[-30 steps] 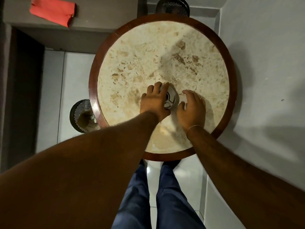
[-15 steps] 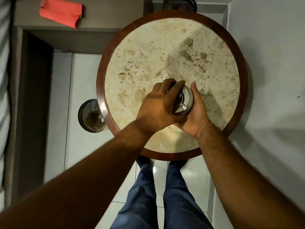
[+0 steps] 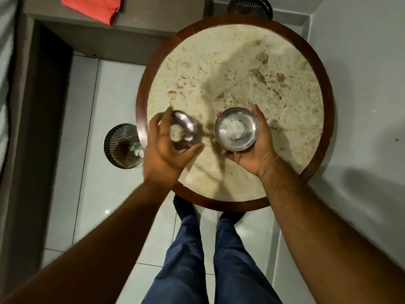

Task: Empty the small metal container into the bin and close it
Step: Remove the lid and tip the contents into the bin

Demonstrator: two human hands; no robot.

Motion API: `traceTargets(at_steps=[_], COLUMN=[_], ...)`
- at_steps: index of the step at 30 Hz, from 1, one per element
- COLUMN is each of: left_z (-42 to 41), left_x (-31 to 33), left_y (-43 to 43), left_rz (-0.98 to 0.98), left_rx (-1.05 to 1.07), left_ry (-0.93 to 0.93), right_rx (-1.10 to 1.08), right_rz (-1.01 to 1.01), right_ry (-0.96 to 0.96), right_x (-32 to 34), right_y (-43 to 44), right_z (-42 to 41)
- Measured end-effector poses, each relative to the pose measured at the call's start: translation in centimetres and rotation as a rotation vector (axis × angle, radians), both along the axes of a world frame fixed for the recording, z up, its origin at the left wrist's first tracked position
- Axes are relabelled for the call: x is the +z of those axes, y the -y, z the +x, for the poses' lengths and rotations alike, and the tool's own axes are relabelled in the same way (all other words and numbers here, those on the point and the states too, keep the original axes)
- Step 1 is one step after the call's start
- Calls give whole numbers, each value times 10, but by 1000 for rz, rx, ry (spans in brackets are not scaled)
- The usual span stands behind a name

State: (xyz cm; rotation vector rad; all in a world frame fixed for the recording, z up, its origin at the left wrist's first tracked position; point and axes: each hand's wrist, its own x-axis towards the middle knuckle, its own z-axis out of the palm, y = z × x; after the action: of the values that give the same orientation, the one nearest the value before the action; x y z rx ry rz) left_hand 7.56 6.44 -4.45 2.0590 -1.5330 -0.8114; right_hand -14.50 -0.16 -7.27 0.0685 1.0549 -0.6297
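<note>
My right hand [image 3: 252,160] cups the small round metal container [image 3: 236,128] above the round table [image 3: 241,62]; it faces up, lidless, with whitish residue in its middle. My left hand [image 3: 161,151] holds the container's metal lid [image 3: 183,132], blurred and ring-shaped, over the table's left edge, a short way left of the container. The perforated metal bin [image 3: 119,145] stands on the floor just left of the table, partly hidden under its rim, with some scraps inside.
The table has a marble top and a dark wooden rim. A second perforated bin [image 3: 249,5] stands behind it. A red cloth [image 3: 92,6] lies on a grey ledge at the back left. A grey wall [image 3: 361,84] runs along the right. My legs are below the table.
Both hands lifted the container off the table. The lid has come off in my left hand and moved left, while my right hand keeps the container.
</note>
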Motion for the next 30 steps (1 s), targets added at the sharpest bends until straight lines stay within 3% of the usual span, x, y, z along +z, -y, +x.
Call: traceTargets(at_steps=[7,14,21,24,27,30], left_z=[106,161,185,194,210,228], left_x=[-20,-40,-63,-79,-95,-107], left_y=[-79,-125,-173,-197,-218,-234], left_rz=[267,351,401,432,454,469], left_rx=[210,552,696,716,726,730], left_ry=[193,106,-20,-21,-24,-21], right_rx=[321,439,748,937,1154,1088], right_rz=[-78,-211,-1002,-1213,-1089,-1027], right_ry=[-21,-249,-842,-1023,-1040,-1167], right_x=[10,15,-10,-47,-89,-110], right_y=[-1,-24,-61,-71,-82,-82], right_z=[85,209,316,352,367,366])
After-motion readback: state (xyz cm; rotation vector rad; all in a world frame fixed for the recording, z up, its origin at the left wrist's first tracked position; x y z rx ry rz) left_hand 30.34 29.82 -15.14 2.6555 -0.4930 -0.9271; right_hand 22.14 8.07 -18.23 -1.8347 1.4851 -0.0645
